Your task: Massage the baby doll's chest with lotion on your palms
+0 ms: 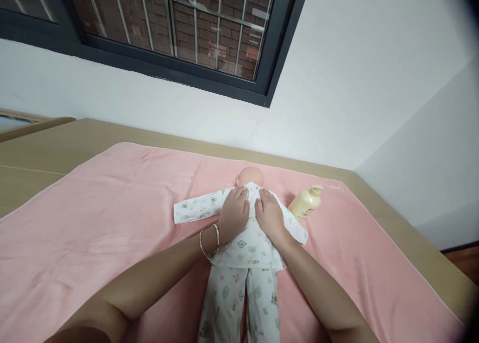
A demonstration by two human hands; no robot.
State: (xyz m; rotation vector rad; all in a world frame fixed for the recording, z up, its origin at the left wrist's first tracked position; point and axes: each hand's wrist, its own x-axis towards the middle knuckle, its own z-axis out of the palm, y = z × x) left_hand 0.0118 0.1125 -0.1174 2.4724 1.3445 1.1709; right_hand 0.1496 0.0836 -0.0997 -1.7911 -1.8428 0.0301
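Note:
A baby doll (251, 175) lies on a pink blanket (149, 183), its bald head toward the wall. It is dressed in a white patterned pajama top (249, 251) and matching pants (224, 298). My left hand (235, 211) rests flat on the top's upper part, on the left side, with fingers stretched toward the head. On the right side, my right hand (269, 213) lies flat in the same way, palm down. A narrow strip of cloth shows between the two hands. Neither hand grips anything. Both sleeves spread outward, and the doll's own hands are not visible.
A cream pump bottle (307, 201) stands on the blanket just right of the doll's right-hand sleeve. The blanket covers a wooden surface (101, 131) that meets a white wall (318, 93). Above is a dark-framed window (224, 86) with metal bars outside.

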